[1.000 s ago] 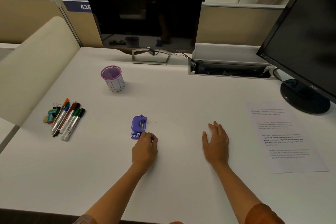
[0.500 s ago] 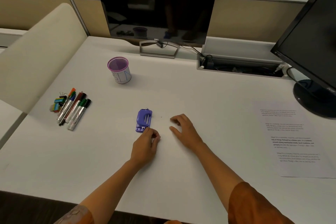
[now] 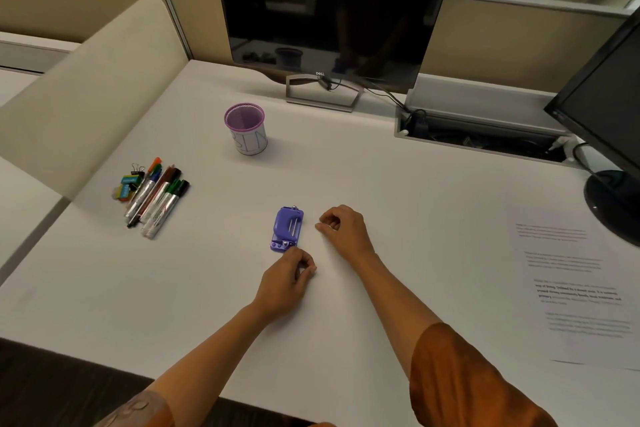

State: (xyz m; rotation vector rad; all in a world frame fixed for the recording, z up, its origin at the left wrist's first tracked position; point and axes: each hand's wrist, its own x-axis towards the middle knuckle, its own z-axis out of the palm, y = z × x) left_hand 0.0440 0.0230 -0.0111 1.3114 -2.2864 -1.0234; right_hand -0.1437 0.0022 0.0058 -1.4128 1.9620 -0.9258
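A small purple hole punch lies flat on the white desk, near its middle. My left hand rests on the desk just below the punch. Its fingers are curled, its knuckles touch the punch's near end, and I see nothing held in it. My right hand lies to the right of the punch, a small gap away, fingers curled toward the desk with nothing visible between them.
A purple mesh pen cup stands behind the punch. Several markers and binder clips lie at the left. A printed sheet lies at the right. Two monitors and a cable tray line the back.
My right hand slid left from the open desk to just beside the punch, and its flat fingers curled. My left hand stayed at the punch's near end. The camera tilted down.
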